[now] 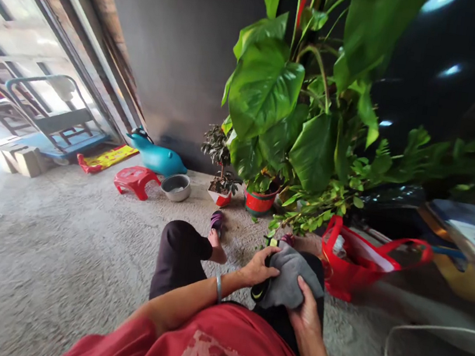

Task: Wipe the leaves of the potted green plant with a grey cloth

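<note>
A soft grey cloth piece rests over my right thigh. My left hand is closed on its left edge, where a black item with yellow-green trim shows beside it. Part of that black item lies under my hand and the cloth, so its kind is unclear. At the cloth's lower right, my right hand grips it, thumb on top and the other fingers mostly hidden beneath.
A red tote bag stands right of my leg. Potted plants line the wall ahead. Left of them are a metal basin, a red stool and a blue animal-shaped toy. A white cable lies at right.
</note>
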{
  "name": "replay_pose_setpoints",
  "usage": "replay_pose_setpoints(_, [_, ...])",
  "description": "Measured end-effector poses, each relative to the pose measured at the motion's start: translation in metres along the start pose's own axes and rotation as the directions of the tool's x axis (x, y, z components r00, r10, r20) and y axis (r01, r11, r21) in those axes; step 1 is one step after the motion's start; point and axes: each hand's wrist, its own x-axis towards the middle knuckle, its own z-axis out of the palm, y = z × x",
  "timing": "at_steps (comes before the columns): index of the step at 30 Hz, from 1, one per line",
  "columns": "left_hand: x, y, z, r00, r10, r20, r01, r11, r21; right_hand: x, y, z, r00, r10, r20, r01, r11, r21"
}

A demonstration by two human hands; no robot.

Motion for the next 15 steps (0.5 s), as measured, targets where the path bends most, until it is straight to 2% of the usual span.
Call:
replay_pose_setpoints(4, [0.009, 0.000, -0.011, 0.997, -0.040, -0.067, 0.040, 0.999, -0.010, 0.002, 0.002, 0.005, 0.999, -0.039, 0.007, 0.039, 0.995, -0.093])
replay_pose_setpoints(6, [0.015, 0.008, -0.018, 0.995, -0.046, -0.087, 0.041, 0.998, -0.058, 0.003, -0.007, 0.016, 0.998, -0.054, 0.034, 0.058, 0.990, -0.127])
replay_pose_setpoints(8, [0.022, 0.020, -0.027, 0.994, -0.028, -0.110, 0.009, 0.985, -0.170, -0.001, -0.031, 0.038, 0.991, -0.106, 0.084, 0.116, 0.986, -0.124])
replay_pose_setpoints(10, [0.029, 0.037, -0.037, 0.988, 0.001, -0.156, -0.049, 0.952, -0.301, -0.011, -0.072, 0.074, 0.965, -0.223, 0.140, 0.231, 0.972, -0.043])
replay_pose_setpoints(11, [0.032, 0.047, -0.044, 0.981, 0.023, -0.193, -0.090, 0.933, -0.349, -0.018, -0.099, 0.097, 0.938, -0.306, 0.161, 0.306, 0.952, 0.024])
replay_pose_setpoints(12, [0.037, 0.058, -0.052, 0.970, 0.045, -0.240, -0.135, 0.916, -0.378, -0.026, -0.127, 0.123, 0.889, -0.412, 0.198, 0.398, 0.911, 0.109])
replay_pose_setpoints(13, [0.041, 0.070, -0.061, 0.953, 0.065, -0.297, -0.183, 0.902, -0.391, -0.033, -0.156, 0.150, 0.812, -0.536, 0.231, 0.494, 0.842, 0.216])
replay_pose_setpoints(15, [0.052, 0.098, -0.085, 0.886, 0.100, -0.452, -0.293, 0.877, -0.380, -0.044, -0.206, 0.206, 0.614, -0.748, 0.251, 0.635, 0.658, 0.406])
